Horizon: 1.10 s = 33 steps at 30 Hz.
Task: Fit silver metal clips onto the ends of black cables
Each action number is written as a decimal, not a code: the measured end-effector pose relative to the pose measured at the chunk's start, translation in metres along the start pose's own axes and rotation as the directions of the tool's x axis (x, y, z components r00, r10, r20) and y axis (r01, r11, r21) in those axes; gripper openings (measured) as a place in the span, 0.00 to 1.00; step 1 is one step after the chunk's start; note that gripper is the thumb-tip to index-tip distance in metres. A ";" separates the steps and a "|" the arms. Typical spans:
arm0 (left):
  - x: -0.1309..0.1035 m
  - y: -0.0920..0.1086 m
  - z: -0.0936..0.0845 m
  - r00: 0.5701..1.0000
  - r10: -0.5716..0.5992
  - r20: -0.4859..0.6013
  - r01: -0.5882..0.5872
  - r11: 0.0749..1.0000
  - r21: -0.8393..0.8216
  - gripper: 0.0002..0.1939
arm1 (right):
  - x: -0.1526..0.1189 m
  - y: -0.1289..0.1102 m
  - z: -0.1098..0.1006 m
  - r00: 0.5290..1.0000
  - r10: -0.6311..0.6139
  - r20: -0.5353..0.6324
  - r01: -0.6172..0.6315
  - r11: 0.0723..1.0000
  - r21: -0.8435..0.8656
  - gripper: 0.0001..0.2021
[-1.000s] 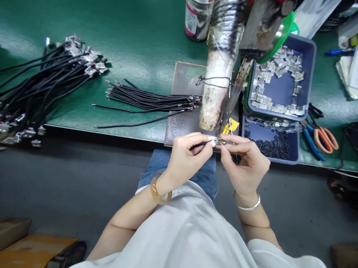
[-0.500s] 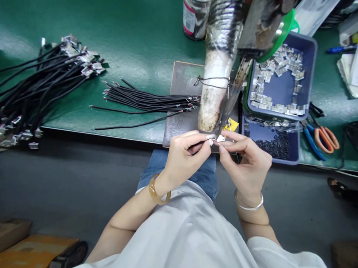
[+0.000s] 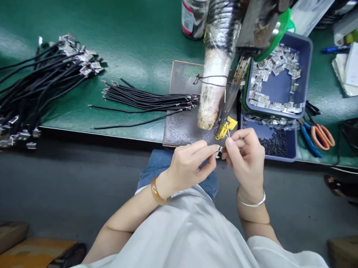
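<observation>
My left hand [image 3: 194, 161] is closed, its thumb and fingertips pinching a small silver metal connector [image 3: 219, 151] in front of the mat's edge. Close by on the right, my right hand [image 3: 245, 158] is closed too, thumb against forefinger on a thin whitish wire [image 3: 227, 130] that rises from the fingertips. Its other fingers curl near the connector; whether they touch it is hidden. Just above the hands are a yellow piece [image 3: 228, 127] and the dark tip of a metal fixture [image 3: 232, 100].
A wrapped hose [image 3: 214, 87] hangs over the dark mat [image 3: 178, 130]. Black cables [image 3: 152, 99] lie left of it, with a larger connector-ended bundle [image 3: 51, 77] beyond. Right are a bin of silver connectors [image 3: 306, 65], a bin of black pieces [image 3: 292, 151], pliers [image 3: 309, 140] and orange-handled scissors [image 3: 321, 137].
Both hands have moved slightly down from the fixture's tip, with the connector in the left. The right hand has turned more upright, and the thin wire now shows above its fingers.
</observation>
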<state>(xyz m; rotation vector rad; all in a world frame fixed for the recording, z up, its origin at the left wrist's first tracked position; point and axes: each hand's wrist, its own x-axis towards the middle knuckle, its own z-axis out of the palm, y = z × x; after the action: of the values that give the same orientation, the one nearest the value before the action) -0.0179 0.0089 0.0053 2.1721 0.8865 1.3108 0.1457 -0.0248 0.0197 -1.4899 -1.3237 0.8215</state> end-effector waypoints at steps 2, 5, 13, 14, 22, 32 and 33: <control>-0.001 0.001 -0.002 1.000 -0.020 0.011 0.020 0.998 -0.056 0.05 | 0.000 -0.002 0.000 0.999 0.005 0.047 -0.008 0.998 0.069 0.07; -0.001 0.001 -0.008 0.986 -0.141 0.089 0.158 0.961 -0.226 0.04 | -0.004 -0.003 0.000 0.998 -0.016 0.060 0.010 0.994 0.109 0.06; -0.004 0.000 -0.017 0.983 -0.046 0.180 0.086 0.971 -0.225 0.06 | -0.005 -0.004 -0.003 0.993 0.008 0.121 -0.028 0.986 0.162 0.05; -0.004 0.000 -0.019 0.966 -0.113 0.234 0.183 0.935 -0.304 0.06 | -0.005 -0.004 -0.003 0.991 -0.041 0.127 0.021 0.988 0.153 0.04; -0.002 -0.001 -0.024 0.650 -0.431 0.626 0.754 0.268 -0.599 0.16 | -0.021 0.000 -0.006 0.870 -0.493 0.011 0.467 0.816 -0.340 0.09; -0.011 0.001 -0.007 0.708 -0.554 0.438 0.690 0.411 -0.596 0.11 | -0.025 -0.013 -0.003 0.920 -0.373 0.119 0.375 0.750 -0.544 0.06; -0.012 0.001 -0.007 0.703 -0.556 0.444 0.696 0.406 -0.593 0.10 | -0.023 -0.012 0.000 0.922 -0.361 0.139 0.376 0.752 -0.541 0.04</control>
<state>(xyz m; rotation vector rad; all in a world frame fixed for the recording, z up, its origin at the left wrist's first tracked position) -0.0281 0.0001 0.0017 1.0874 0.7909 0.8206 0.1372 -0.0473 0.0284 -1.5658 -1.9155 0.1864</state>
